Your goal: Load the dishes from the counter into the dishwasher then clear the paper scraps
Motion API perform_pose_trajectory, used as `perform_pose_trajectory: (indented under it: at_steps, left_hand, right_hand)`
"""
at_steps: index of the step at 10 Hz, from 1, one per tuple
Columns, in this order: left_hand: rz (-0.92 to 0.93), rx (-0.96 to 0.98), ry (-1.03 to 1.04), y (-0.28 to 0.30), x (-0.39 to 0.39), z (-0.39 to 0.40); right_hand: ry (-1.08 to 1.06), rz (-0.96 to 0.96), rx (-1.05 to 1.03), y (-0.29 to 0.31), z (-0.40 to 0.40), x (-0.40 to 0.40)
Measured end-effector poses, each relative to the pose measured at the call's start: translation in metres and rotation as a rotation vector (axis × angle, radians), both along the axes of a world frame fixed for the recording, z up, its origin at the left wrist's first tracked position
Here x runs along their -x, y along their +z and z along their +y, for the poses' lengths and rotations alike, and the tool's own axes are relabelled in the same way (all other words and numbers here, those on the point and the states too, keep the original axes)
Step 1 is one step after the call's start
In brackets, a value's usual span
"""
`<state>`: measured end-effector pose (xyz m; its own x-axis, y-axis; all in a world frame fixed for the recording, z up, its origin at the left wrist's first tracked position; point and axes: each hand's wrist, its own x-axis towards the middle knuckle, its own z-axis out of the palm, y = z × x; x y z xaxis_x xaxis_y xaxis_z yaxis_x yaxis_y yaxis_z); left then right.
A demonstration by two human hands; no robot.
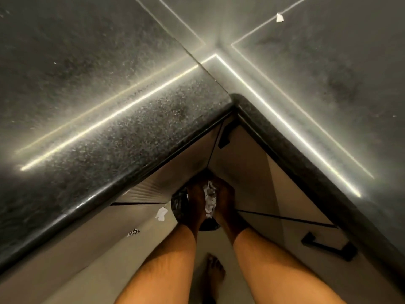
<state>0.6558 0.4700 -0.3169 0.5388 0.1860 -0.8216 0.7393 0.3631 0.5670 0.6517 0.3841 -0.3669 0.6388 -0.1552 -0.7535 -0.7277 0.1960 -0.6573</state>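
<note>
Below the inner corner of the dark speckled stone desk [122, 137], left hand [192, 205] and right hand [225, 200] are pressed together, fingers curled around a crumpled wad of white paper scraps [209, 199] held between them over a dark round bin with a black liner [178, 205]. 1 white scrap on the floor [161, 213] lies just left of the bin, with a small black-and-white patterned scrap [133, 233] nearer the viewer. 1 white scrap on the desk [279, 17] sits far back, well apart from both hands.

Dark granite counter [109, 119]; one paper scrap [279, 17]
</note>
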Motion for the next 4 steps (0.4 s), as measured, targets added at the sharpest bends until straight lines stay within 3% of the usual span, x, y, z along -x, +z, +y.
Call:
perform_pose_trajectory:
  at_steps: [1, 2, 4]
  left_hand:
    - [-0.001, 0.028, 0.011, 0.012, -0.002, 0.002]
    - [-0.016, -0.075, -0.079, 0.025, 0.003, 0.004]
    - [-0.143, -0.415, -0.360, 0.024, 0.009, 0.012]
  right_hand:
    - [-0.112, -0.033, -0.028, 0.014, 0.004, -0.003]
    - [0.055, 0.014, 0.097, 0.070, -0.004, -0.002]
    - [-0.055, -0.155, 0.225, 0.066, 0.006, 0.004]
